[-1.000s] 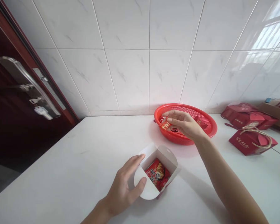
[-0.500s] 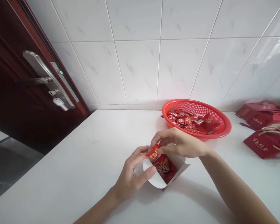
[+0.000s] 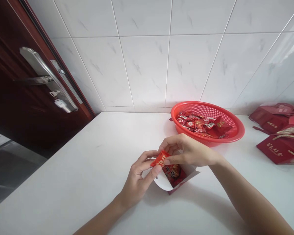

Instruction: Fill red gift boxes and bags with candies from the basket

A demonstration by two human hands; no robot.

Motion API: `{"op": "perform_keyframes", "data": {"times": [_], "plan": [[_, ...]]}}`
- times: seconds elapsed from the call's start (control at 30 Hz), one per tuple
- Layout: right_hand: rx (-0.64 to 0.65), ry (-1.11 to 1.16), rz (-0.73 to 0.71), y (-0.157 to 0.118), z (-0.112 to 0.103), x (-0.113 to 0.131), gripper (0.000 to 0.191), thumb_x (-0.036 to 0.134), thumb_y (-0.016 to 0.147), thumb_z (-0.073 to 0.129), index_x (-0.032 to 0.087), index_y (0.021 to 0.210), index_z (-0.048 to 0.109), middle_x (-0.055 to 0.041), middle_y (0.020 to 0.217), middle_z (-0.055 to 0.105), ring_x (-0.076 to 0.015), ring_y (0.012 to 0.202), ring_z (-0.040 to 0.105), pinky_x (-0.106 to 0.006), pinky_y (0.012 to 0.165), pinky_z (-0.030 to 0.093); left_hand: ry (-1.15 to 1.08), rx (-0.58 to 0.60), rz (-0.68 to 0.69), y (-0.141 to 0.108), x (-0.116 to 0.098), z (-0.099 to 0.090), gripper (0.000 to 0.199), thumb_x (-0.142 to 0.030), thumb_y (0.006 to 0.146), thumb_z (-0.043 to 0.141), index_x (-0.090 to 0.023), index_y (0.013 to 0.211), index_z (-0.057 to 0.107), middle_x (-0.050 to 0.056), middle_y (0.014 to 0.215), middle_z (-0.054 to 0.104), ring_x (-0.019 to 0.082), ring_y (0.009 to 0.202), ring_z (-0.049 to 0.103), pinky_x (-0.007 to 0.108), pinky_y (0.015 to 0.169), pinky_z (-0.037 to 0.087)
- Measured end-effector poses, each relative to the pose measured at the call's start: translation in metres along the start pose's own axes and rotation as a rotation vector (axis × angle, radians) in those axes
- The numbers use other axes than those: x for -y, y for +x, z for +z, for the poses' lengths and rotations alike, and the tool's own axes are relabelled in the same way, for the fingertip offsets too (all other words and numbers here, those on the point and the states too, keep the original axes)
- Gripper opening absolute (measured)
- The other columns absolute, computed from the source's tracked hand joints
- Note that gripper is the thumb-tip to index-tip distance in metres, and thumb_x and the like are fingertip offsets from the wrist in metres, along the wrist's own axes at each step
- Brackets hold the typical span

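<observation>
A small red packet (image 3: 160, 159) with pale gold lettering is pinched between the thumb and fingers of my right hand (image 3: 186, 151). My left hand (image 3: 139, 174) has its thumb and fingertips closed on the packet's left end. Just beneath both hands an open paper box (image 3: 164, 182), white inside and red outside, stands on the table. Inside the box lies a printed red snack packet (image 3: 172, 172), with more red wrapping around it. My right hand hides the far side of the box.
A red plastic basket (image 3: 238, 130) full of red wrapped sweets (image 3: 198, 123) stands behind my right hand. Several dark red gift boxes (image 3: 271, 148) with cord handles sit at the right. The white table (image 3: 75, 163) meets a tiled wall; a brown door (image 3: 12, 98) is at left.
My left thumb has risen from the box's near flap onto the small red packet, which has turned slightly. The view has shifted a little.
</observation>
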State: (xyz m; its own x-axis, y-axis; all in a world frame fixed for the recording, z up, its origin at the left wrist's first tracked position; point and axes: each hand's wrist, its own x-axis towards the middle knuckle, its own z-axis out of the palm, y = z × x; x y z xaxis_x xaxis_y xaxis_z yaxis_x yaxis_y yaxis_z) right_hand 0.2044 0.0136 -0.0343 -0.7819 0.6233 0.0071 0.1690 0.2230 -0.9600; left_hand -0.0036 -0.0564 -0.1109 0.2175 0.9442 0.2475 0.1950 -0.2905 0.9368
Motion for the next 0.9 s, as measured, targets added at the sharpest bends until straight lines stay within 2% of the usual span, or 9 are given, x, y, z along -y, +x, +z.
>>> {"op": "perform_keyframes", "data": {"times": [0.13, 0.27, 0.37, 0.43, 0.5, 0.6, 0.7, 0.8, 0.9], "plan": [[-0.035, 0.037, -0.009, 0.001, 0.003, -0.002, 0.022, 0.032, 0.082, 0.077, 0.016, 0.096, 0.069, -0.0053, 0.089, 0.075, -0.0188, 0.083, 0.071, -0.032, 0.076, 0.057, -0.031, -0.021, -0.006, 0.0, 0.001, 0.0, 0.039, -0.041, 0.097, 0.059, -0.02, 0.067, 0.071, 0.007, 0.123, 0.065, 0.022, 0.102, 0.067, 0.03, 0.078, 0.058], [-0.055, 0.06, -0.021, 0.0, 0.006, -0.001, 0.024, 0.034, 0.082, 0.078, 0.016, 0.094, 0.07, -0.0055, 0.087, 0.075, -0.018, 0.082, 0.07, -0.031, 0.076, 0.057, -0.045, -0.021, -0.01, 0.0, 0.001, 0.001, 0.039, -0.041, 0.096, 0.061, -0.02, 0.065, 0.071, 0.007, 0.121, 0.065, 0.023, 0.102, 0.067, 0.031, 0.075, 0.057], [-0.067, 0.048, -0.038, 0.0, 0.007, 0.0, 0.019, 0.029, 0.083, 0.077, 0.016, 0.096, 0.071, -0.0048, 0.087, 0.075, -0.0169, 0.081, 0.07, -0.03, 0.075, 0.056, -0.033, -0.014, -0.014, 0.0, 0.001, 0.001, 0.033, -0.04, 0.096, 0.061, -0.023, 0.072, 0.075, 0.007, 0.123, 0.065, 0.023, 0.101, 0.067, 0.031, 0.077, 0.057], [-0.062, 0.051, -0.051, -0.001, 0.006, 0.001, 0.017, 0.026, 0.085, 0.074, 0.015, 0.098, 0.072, -0.0047, 0.087, 0.075, -0.0167, 0.081, 0.07, -0.029, 0.074, 0.056, -0.014, -0.003, -0.014, 0.0, 0.001, 0.0, 0.027, -0.039, 0.097, 0.061, -0.025, 0.083, 0.079, 0.006, 0.124, 0.066, 0.023, 0.104, 0.066, 0.032, 0.081, 0.057], [-0.047, 0.03, -0.061, -0.002, 0.005, 0.001, 0.017, 0.026, 0.087, 0.072, 0.015, 0.1, 0.073, -0.0051, 0.089, 0.075, -0.0169, 0.082, 0.07, -0.028, 0.074, 0.056, -0.004, 0.001, -0.006, -0.001, 0.001, 0.0, 0.021, -0.038, 0.096, 0.062, -0.028, 0.097, 0.08, 0.006, 0.126, 0.065, 0.024, 0.11, 0.065, 0.033, 0.088, 0.057], [-0.029, -0.057, -0.056, -0.004, 0.005, 0.0, 0.016, 0.026, 0.09, 0.068, 0.016, 0.101, 0.074, -0.0054, 0.091, 0.075, -0.0164, 0.081, 0.069, -0.027, 0.072, 0.054, -0.01, -0.029, 0.01, 0.0, 0.001, -0.002, 0.023, -0.038, 0.094, 0.066, -0.03, 0.111, 0.077, 0.007, 0.127, 0.064, 0.026, 0.118, 0.062, 0.039, 0.103, 0.052], [-0.02, -0.136, -0.04, -0.006, 0.007, 0.0, 0.018, 0.02, 0.091, 0.065, 0.017, 0.107, 0.072, -0.0043, 0.089, 0.074, -0.0154, 0.079, 0.068, -0.025, 0.068, 0.053, -0.03, -0.068, 0.016, 0.0, 0.002, -0.003, 0.022, -0.039, 0.091, 0.069, -0.029, 0.11, 0.077, 0.007, 0.124, 0.065, 0.027, 0.121, 0.061, 0.041, 0.107, 0.049], [-0.003, -0.175, -0.028, -0.006, 0.01, 0.001, 0.026, 0.019, 0.09, 0.066, 0.018, 0.117, 0.066, -0.0034, 0.09, 0.074, -0.0151, 0.078, 0.068, -0.025, 0.067, 0.053, -0.048, -0.098, 0.002, 0.001, 0.003, -0.003, 0.017, -0.039, 0.09, 0.07, -0.029, 0.1, 0.08, 0.007, 0.122, 0.065, 0.027, 0.12, 0.061, 0.039, 0.105, 0.049], [-0.004, -0.202, -0.032, -0.005, 0.012, 0.002, 0.027, 0.021, 0.091, 0.066, 0.018, 0.117, 0.063, -0.0017, 0.086, 0.072, -0.0136, 0.074, 0.066, -0.024, 0.064, 0.051, -0.058, -0.113, -0.014, 0.002, 0.003, -0.003, 0.014, -0.038, 0.091, 0.07, -0.031, 0.096, 0.081, 0.006, 0.122, 0.066, 0.025, 0.118, 0.061, 0.037, 0.102, 0.051]]}}
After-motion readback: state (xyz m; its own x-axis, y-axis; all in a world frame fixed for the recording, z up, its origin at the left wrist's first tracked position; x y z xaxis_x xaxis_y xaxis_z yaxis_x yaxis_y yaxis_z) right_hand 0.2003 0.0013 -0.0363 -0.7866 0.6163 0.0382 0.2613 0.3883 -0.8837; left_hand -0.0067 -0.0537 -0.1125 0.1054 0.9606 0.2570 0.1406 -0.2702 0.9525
